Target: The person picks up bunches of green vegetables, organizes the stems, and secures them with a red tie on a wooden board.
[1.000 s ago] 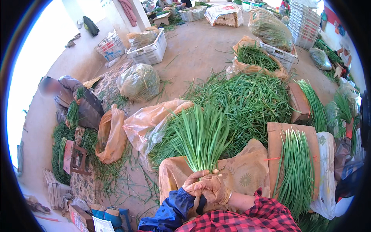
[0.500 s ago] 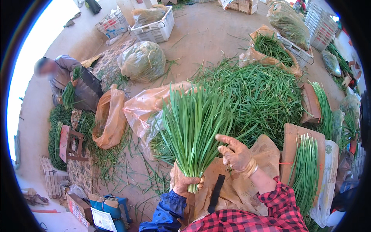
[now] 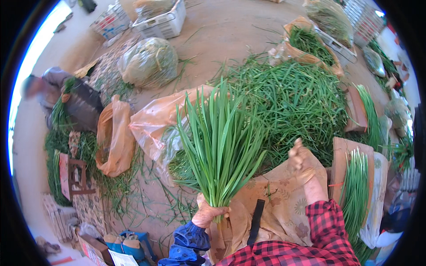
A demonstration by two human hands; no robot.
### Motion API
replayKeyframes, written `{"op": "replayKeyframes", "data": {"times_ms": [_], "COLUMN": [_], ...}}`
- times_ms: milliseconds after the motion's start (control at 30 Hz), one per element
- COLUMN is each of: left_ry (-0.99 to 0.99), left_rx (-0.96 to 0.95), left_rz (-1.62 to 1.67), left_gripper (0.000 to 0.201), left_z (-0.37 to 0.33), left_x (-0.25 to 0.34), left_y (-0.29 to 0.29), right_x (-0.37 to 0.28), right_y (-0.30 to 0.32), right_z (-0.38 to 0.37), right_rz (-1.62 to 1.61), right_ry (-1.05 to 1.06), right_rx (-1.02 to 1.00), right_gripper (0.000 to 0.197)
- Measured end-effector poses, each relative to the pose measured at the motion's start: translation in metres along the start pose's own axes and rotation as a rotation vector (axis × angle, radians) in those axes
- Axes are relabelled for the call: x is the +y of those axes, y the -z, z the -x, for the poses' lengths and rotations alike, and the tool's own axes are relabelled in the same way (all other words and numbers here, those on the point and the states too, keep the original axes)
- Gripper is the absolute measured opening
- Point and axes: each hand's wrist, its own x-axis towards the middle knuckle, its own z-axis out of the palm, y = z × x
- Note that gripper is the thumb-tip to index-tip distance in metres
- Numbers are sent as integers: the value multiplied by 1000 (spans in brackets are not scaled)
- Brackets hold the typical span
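My left hand (image 3: 210,212) is closed around the base of a bunch of garlic chives (image 3: 217,146). The flat green leaves fan upward and away from me, with pale cut ends below the fist. My right hand (image 3: 301,160) is off to the right, apart from the bunch, near the front edge of a large loose heap of chives (image 3: 293,106). Motion smears its fingers, and nothing can be made out in them. Under both hands a tan patterned apron (image 3: 279,208) covers my lap, with a black strap (image 3: 256,221) on it and a few green scraps.
On the right, a neat bundle of chives (image 3: 355,190) lies on a slanted board (image 3: 341,164). Orange plastic bags (image 3: 116,137) and a full clear bag (image 3: 151,62) stand left. Farther left, a person (image 3: 75,99) holds chives beside a small wooden stool (image 3: 75,175). A white crate (image 3: 166,24) stands behind.
My right hand has moved right and away from the chive bunch. The left hand keeps its grip on the bunch, whose leaves spread a little wider. My view has shifted slightly.
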Motion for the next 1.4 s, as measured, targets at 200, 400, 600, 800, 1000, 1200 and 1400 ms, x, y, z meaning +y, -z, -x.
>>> {"op": "replayKeyframes", "data": {"times_ms": [200,400,600,800,1000,1200,1400], "left_ry": [-292,-576,-1101,-1391,-2173,-2355,-2333], "left_rx": [280,194,141,278,127,-665,-1120], "left_rz": [-1521,-2283,-2610,-2645,-2244,-1665,-1365], "left_gripper": [69,66,43,39,46,56,56], "left_z": [-23,-12,34,99,138,73,-40], "left_x": [62,136,171,193,199,136,36], "left_y": [15,4,-51,-122,-261,-431,-505], "right_x": [72,105,51,-15,-106,-122,-118], "right_y": [-66,-164,-167,-171,-199,-185,-111], "right_z": [40,23,2,75,210,375,388], "right_rz": [1897,2158,2278,2240,2465,2292,2066], "right_ry": [-737,774,421,738,1231,931,384], "right_rx": [-226,-457,-112,16,337,1017,1397], "right_gripper": [46,83,104,111,77,90,94]}}
